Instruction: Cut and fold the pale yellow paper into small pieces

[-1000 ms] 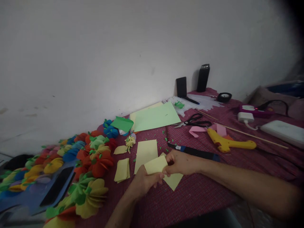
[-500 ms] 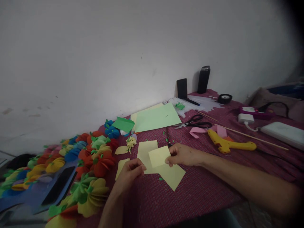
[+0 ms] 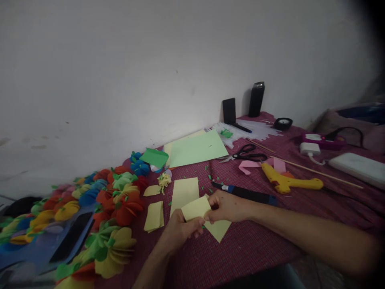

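A small yellow paper (image 3: 195,208) was held in both hands just above a dark red checked counter (image 3: 249,251), nearer to its front edge than to its back edge. The left side of the paper was gripped by the left hand (image 3: 182,229); the right side was pinched by the right hand (image 3: 225,205). The fingers of both hands were closed narrowly on it, almost meeting at its lower right corner. Whether one layer or several was held could not be told.

Beneath, a long yellow sheet (image 3: 185,189) and a slanted yellow sheet (image 3: 219,231) were partly covered. Toward the left edge of the counter, a paper stack (image 3: 153,217) was set, with paper flowers (image 3: 118,204) massed beyond it. A craft knife (image 3: 251,194) was placed just behind the right hand, and a yellow glue gun (image 3: 290,182) farther toward the right edge.

The paper was judged very light and thin, stiff enough to be held flat but easily creased. A gentle hold on opposite edges seemed best suited, with the middle left unpressed; slipping appeared unlikely on so matt a surface.
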`<state>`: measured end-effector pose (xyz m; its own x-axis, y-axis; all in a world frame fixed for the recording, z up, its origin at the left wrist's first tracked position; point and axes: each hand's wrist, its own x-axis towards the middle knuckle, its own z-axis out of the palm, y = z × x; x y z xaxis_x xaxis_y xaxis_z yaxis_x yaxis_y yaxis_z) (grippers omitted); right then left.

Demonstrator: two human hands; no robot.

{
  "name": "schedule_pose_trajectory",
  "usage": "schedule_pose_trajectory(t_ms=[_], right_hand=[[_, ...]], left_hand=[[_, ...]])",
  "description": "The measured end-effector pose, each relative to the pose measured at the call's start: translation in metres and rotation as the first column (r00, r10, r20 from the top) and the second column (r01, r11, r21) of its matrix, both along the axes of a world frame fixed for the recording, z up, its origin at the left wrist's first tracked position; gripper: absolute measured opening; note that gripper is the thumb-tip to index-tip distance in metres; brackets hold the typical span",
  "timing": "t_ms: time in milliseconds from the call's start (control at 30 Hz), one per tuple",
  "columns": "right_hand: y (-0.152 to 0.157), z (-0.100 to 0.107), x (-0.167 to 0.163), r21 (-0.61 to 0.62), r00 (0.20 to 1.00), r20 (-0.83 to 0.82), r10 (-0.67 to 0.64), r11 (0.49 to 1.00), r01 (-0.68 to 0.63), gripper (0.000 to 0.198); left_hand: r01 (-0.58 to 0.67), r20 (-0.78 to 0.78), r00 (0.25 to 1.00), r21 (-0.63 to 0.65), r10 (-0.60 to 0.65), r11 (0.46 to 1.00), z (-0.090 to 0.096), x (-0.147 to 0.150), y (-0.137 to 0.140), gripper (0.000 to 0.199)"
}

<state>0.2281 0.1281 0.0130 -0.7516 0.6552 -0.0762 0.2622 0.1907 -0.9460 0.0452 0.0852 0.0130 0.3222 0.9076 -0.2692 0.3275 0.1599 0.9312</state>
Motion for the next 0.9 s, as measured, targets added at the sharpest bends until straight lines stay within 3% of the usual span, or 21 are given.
schedule_pose_trajectory(t_ms=[467, 633, 767, 900], right_hand=[[0.013, 0.01, 0.012, -0.085, 0.999, -0.001, -0.037, 0.996, 0.036, 0.019], [0.01, 0.015, 0.009, -0.188, 0.993, -0.12, -0.023, 0.982, 0.0, 0.029], [0.009, 0.01, 0.004, -0.193, 0.982, -0.133, -0.135, 0.975, 0.107, 0.028], [0.014, 0.009, 0.006, -0.148, 0.965, -0.158, -0.207, 0.972, 0.185, 0.024]], left_hand=[[-0.11, 0.05, 0.993, 0.014, 0.109, 0.994, 0.008, -0.011, 0.0, 0.021], [-0.014, 0.03, 0.999, 0.0, 0.014, 1.0, 0.005, -0.009, -0.002, 0.02], [0.09, 0.005, 0.996, -0.027, -0.09, 0.996, 0.003, -0.005, -0.003, 0.023], [0.105, -0.016, 0.994, -0.07, -0.107, 0.992, 0.003, -0.007, -0.002, 0.028]])
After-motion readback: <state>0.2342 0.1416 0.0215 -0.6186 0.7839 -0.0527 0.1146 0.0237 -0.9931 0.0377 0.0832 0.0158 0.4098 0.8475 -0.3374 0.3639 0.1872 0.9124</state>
